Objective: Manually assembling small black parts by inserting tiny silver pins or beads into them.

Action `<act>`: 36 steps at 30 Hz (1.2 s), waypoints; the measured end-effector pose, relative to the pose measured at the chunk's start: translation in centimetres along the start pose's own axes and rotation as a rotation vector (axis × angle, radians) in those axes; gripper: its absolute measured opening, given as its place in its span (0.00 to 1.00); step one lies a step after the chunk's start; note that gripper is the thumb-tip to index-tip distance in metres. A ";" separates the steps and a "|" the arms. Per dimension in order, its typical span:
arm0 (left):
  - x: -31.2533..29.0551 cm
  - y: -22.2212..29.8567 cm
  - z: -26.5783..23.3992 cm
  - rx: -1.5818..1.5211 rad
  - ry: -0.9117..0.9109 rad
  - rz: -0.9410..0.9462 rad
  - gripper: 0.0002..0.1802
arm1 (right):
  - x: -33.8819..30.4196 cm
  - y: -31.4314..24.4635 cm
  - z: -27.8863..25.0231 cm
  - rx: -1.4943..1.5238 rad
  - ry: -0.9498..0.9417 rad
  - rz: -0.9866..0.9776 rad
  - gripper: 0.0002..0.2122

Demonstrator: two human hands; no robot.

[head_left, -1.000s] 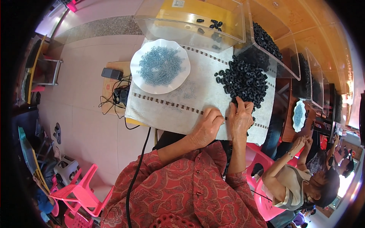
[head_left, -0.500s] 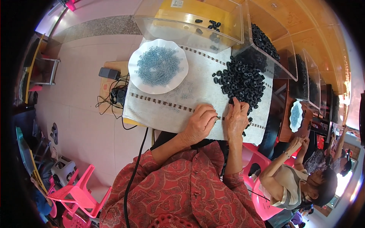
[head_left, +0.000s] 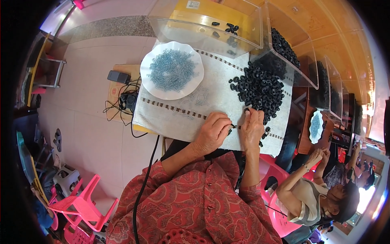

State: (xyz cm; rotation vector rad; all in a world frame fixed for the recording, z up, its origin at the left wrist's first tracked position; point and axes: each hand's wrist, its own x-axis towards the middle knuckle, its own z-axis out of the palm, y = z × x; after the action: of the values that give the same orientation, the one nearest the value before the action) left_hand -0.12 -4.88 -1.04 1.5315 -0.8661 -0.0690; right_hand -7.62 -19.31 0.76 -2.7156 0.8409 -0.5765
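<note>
My left hand (head_left: 212, 132) is closed in a pinch over the cloth, with a small black part (head_left: 230, 131) at its fingertips. Beside it, my right hand (head_left: 252, 129) pinches another small black part (head_left: 246, 110) between thumb and finger, at the near edge of a heap of black ring-like parts (head_left: 260, 89). Farther left stands a white wavy-rimmed plate (head_left: 146, 83) of tiny translucent bluish pieces (head_left: 170, 69). Several clear pieces (head_left: 199, 97) lie loose on the white cloth (head_left: 162, 122) near the plate.
Clear plastic bins (head_left: 207, 28) stand at the back, one holding many black parts (head_left: 284, 46). A cable tangle and black adapter (head_left: 119, 76) lie left of the table. At right, another person (head_left: 300, 191) works by a second plate (head_left: 316, 127). Pink chairs (head_left: 87, 203) stand lower left.
My right hand has drawn slightly back from the heap, and a black part now shows at its fingertips. The left hand keeps its pinch nearly in place. The whole view has shifted slightly.
</note>
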 end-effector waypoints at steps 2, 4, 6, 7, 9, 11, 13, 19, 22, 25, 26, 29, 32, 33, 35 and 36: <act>-0.1 0.0 -0.2 0.002 0.011 -0.036 0.11 | -0.3 0.0 -0.4 0.248 -0.029 -0.080 0.06; 0.1 0.3 -0.4 0.005 0.006 -0.064 0.14 | -0.9 -1.1 -1.1 0.575 -0.195 0.114 0.07; 0.1 0.5 -0.8 0.008 0.000 -0.093 0.17 | -1.4 -2.1 -1.4 0.932 -0.374 0.346 0.07; 0.1 0.5 -1.0 -0.006 -0.017 -0.099 0.18 | -1.5 -2.5 -1.3 0.933 -0.375 0.347 0.07; 0.0 0.4 -1.4 -0.020 -0.034 -0.106 0.19 | -1.5 -3.1 -1.4 1.058 -0.454 0.377 0.06; -0.2 0.1 -1.9 -0.126 0.048 -0.170 0.16 | -0.9 -3.3 -1.4 1.098 -0.491 0.373 0.06; -0.6 -0.1 -2.5 -0.134 0.064 -0.203 0.15 | -0.4 -3.7 -1.4 1.179 -0.570 0.350 0.06; -1.7 0.2 -4.4 -0.498 0.160 -0.490 0.11 | 0.8 -6.5 2.3 0.573 -0.223 -0.074 0.06; -1.5 0.1 -5.1 -0.592 0.171 -0.527 0.12 | 1.2 -7.7 2.9 0.456 -0.241 -0.042 0.05; -1.2 -0.4 -5.8 -0.698 0.184 -0.568 0.12 | 1.6 -7.9 3.2 0.353 -0.243 -0.086 0.05; -1.2 -0.5 -6.0 -0.768 0.182 -0.602 0.12 | 1.7 -7.9 3.2 0.321 -0.253 -0.111 0.05; -1.2 -0.8 -6.3 -0.864 0.175 -0.636 0.13 | 1.9 -8.1 3.4 0.321 -0.269 -0.138 0.04; -1.0 -1.0 -6.0 -1.014 0.148 -0.674 0.14 | 1.5 -7.6 3.4 0.308 -0.190 -0.126 0.04; -0.9 -1.0 -5.9 -1.013 0.151 -0.673 0.14 | 1.3 -7.2 3.4 0.372 -0.157 -0.107 0.03; -0.9 -0.9 -5.6 -1.104 0.098 -0.698 0.15 | 0.8 -6.2 2.9 0.552 -0.144 -0.011 0.03; -0.8 -1.0 -5.4 -1.132 0.065 -0.687 0.15 | 0.2 -5.9 2.4 0.779 -0.205 0.177 0.03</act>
State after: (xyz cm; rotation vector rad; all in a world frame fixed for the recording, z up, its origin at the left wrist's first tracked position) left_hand 2.63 -0.05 -1.27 0.6639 -0.1049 -0.8529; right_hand -3.57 -14.43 0.62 -1.9311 0.6195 -0.4507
